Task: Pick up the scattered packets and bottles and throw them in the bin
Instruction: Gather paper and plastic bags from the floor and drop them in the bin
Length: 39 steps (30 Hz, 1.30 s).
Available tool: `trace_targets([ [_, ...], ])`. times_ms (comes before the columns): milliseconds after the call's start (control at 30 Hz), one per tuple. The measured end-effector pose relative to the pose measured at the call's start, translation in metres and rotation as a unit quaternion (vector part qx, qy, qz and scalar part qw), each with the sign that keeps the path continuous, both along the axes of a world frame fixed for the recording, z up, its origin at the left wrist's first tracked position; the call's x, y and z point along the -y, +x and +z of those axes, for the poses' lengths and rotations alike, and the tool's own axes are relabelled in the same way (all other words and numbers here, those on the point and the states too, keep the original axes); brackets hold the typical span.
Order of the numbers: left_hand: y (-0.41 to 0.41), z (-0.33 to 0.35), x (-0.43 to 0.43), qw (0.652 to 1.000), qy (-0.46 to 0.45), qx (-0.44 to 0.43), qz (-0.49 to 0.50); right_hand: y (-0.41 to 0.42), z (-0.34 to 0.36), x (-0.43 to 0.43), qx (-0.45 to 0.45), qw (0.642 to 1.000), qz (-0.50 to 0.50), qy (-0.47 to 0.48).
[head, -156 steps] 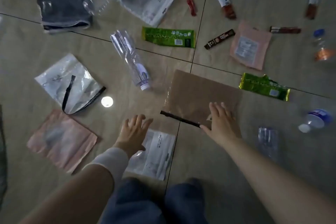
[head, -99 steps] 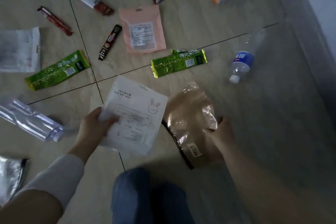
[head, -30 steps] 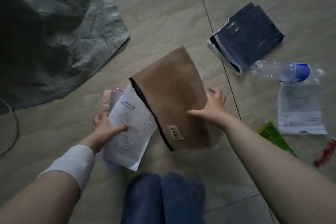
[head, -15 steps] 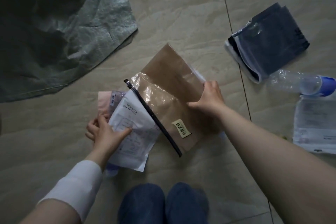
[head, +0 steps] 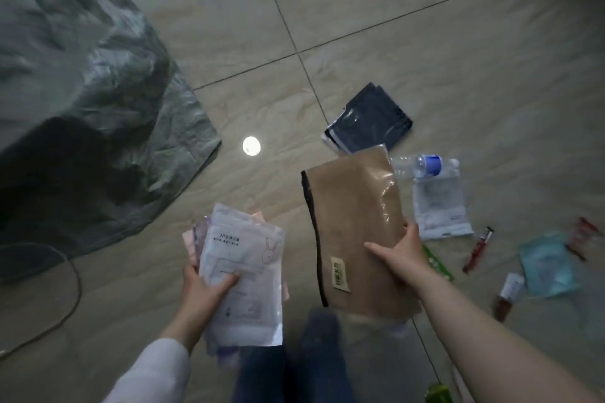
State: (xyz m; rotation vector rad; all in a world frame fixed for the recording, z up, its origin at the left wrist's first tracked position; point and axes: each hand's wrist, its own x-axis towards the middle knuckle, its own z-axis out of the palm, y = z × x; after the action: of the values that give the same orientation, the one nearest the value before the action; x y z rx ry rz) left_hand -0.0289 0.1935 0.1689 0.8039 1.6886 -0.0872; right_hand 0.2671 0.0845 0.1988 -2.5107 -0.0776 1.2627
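Observation:
My left hand grips a stack of flat packets, a white packet with a rabbit drawing on top and pink ones behind it. My right hand holds a large brown zip pouch by its right edge, lifted off the floor. A big grey woven sack lies open at the left. On the floor to the right lie a dark navy packet, a clear bottle with a blue label, a clear white packet, a red stick packet and a light blue packet.
A small brown-and-white tube and a green packet lie near my right forearm. A thin cable curves over the tiles at the lower left. A round bright light spot shows on the floor. My knees in jeans are at the bottom.
Both hands have lifted their packets higher off the floor. The view has swung so the grey sack looms larger at the left and more litter shows at the right.

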Motion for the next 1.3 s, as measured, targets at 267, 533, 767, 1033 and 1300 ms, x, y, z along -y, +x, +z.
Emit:
trace_targets([
  [267, 0.067, 0.206, -0.052, 0.986, -0.044, 0.144, -0.066, 0.019, 0.205, 0.039, 0.049, 0.96, -0.277, 0.002],
  [533, 0.159, 0.3, -0.126, 0.982, -0.002, 0.177, -0.064, 0.073, 0.299, 0.029, 0.088, 0.91, -0.403, 0.031],
  [767, 0.25, 0.377, -0.195, 0.979, 0.068, 0.18, -0.061, 0.12, 0.369, -0.003, 0.097, 0.892, -0.438, 0.054],
  [1033, 0.366, 0.421, -0.292, 0.964, 0.117, 0.221, -0.084, 0.191, 0.411, -0.066, 0.108, 0.852, -0.503, 0.095],
  [1300, 0.485, 0.443, -0.415, 0.946, 0.097, 0.23, -0.206, 0.258, 0.433, -0.165, 0.179, 0.803, -0.56, 0.102],
])
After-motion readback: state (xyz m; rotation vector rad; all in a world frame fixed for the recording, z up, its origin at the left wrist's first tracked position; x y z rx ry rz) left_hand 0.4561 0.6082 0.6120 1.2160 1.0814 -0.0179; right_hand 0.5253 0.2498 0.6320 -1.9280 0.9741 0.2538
